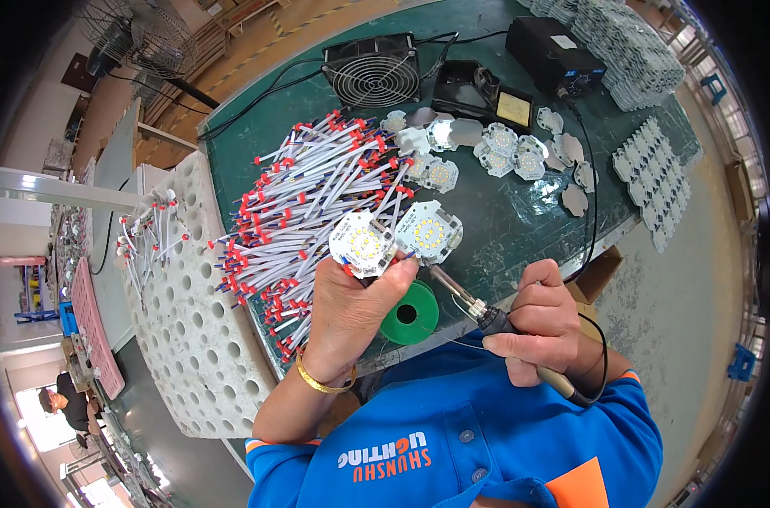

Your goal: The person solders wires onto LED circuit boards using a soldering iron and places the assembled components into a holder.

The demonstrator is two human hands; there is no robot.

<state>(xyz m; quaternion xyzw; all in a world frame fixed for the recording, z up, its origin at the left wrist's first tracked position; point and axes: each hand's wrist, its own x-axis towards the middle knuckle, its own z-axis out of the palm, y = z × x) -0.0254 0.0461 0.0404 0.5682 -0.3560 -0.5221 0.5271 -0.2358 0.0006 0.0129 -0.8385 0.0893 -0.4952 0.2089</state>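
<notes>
Two round white LED boards are at my left hand (351,306): the left LED board (361,241) and the right LED board (430,230). My left thumb and fingers close on their lower edges, with a bit of blue and red wire showing there. A soldering iron (493,319) lies in my closed right hand (540,326), its tip at the lower edge of the right board. Whether the tip touches is too small to tell. Below the boards stands a green solder spool (424,302), and a thin strand runs from it toward my right hand.
White wires with red ends (317,190) are heaped left of my hands. Behind are loose LED boards (499,152), a fan (374,76), an iron stand with a yellow sponge (513,108) and a black soldering station (554,52). A holed foam block (194,330) borders the left.
</notes>
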